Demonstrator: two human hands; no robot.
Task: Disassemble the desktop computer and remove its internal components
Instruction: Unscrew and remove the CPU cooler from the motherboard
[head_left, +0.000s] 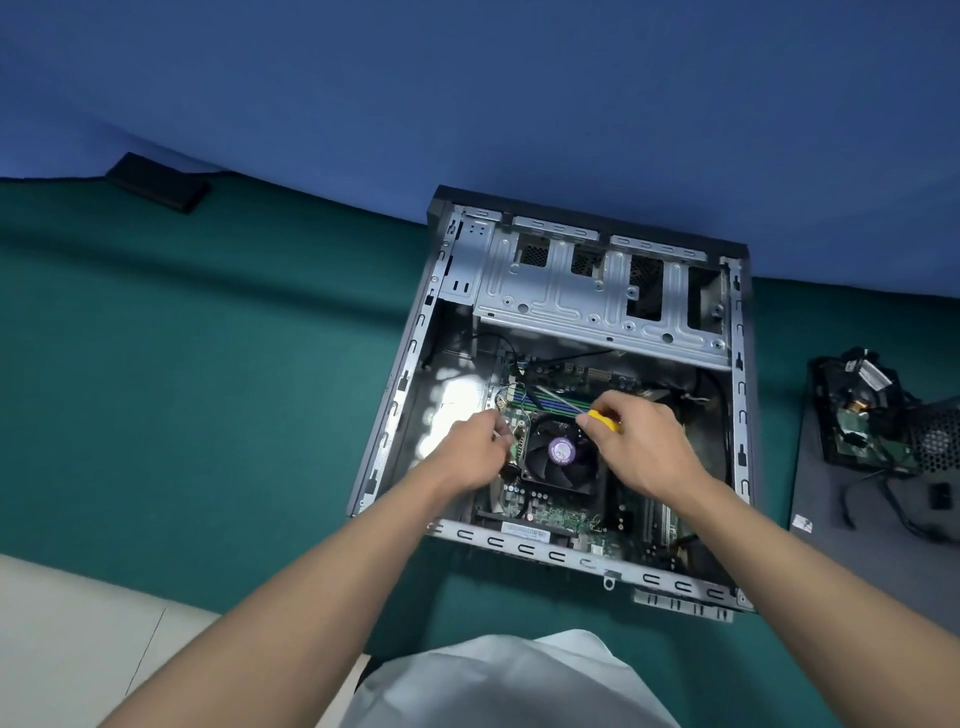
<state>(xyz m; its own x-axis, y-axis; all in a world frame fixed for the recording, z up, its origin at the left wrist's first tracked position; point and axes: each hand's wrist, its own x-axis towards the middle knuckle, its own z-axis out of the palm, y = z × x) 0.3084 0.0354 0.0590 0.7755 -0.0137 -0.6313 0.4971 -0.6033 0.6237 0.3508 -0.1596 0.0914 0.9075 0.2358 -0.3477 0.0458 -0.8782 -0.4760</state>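
Green cloth covers the table (208, 364) where the opened computer case (550, 291) lies flat. Our right hand (644, 436) grips a yellow-handled screwdriver (605, 420) by the CPU fan (561, 457); our left hand (472, 452) curls beside it, gripping what we cannot tell.

Repair workbench: green mat (208, 364), opened computer case (409, 364), loose parts (872, 415).

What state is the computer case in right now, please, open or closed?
Open: the computer case lies on its side with no side panel over it, leaving the motherboard and CPU fan exposed.
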